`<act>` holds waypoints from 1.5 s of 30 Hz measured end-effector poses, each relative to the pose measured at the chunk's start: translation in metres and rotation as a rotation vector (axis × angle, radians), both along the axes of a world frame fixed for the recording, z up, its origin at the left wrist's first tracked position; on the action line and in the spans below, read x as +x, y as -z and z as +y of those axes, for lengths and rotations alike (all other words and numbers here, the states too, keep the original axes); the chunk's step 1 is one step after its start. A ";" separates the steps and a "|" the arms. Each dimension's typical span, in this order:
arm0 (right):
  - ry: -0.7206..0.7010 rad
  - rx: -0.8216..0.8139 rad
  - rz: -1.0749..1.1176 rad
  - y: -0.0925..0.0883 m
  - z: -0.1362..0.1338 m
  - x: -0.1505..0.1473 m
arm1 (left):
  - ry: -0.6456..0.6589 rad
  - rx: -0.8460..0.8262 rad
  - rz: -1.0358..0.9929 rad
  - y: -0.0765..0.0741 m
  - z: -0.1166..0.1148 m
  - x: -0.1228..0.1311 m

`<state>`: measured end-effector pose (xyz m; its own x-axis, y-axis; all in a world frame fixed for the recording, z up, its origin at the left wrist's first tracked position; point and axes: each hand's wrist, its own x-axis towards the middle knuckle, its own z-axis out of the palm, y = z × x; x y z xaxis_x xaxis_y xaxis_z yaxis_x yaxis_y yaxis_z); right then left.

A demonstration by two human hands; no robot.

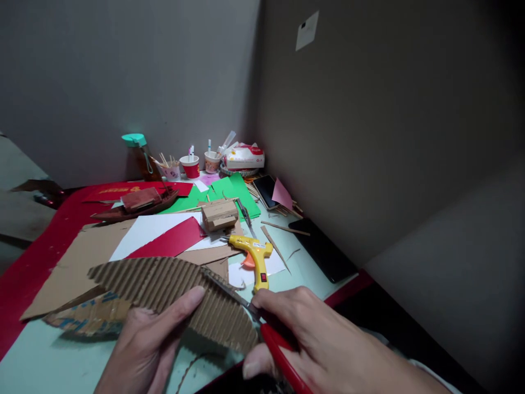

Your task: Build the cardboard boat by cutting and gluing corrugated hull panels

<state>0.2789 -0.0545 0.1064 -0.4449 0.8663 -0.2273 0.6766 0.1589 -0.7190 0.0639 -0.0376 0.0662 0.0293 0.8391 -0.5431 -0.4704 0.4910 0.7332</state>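
Note:
My left hand [147, 342] grips a curved piece of corrugated cardboard [172, 287], thumb pressed on its ridged top. My right hand [324, 342] is closed round red-handled scissors [262, 328], whose blades lie across the cardboard's right part. Both hands hover low over the pale green table near its front edge. A yellow glue gun [255, 257] lies just beyond the scissors' tip.
Brown, white, red and green sheets [164, 235] cover the table. A model boat [137, 205], a small wooden block [219, 214], paper cups [191, 166], a bottle [141, 156], a tissue pack [244, 157] and two phones [324, 249] sit further back. Grey walls close in behind and on the right.

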 end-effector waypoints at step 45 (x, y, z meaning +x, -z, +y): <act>-0.030 -0.077 0.002 -0.005 0.011 -0.006 | 0.004 0.095 0.083 0.001 0.000 0.005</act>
<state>0.2731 -0.0431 0.1114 -0.4713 0.8324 -0.2915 0.6707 0.1236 -0.7313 0.0690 -0.0373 0.0651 -0.0087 0.8871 -0.4615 -0.4045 0.4190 0.8129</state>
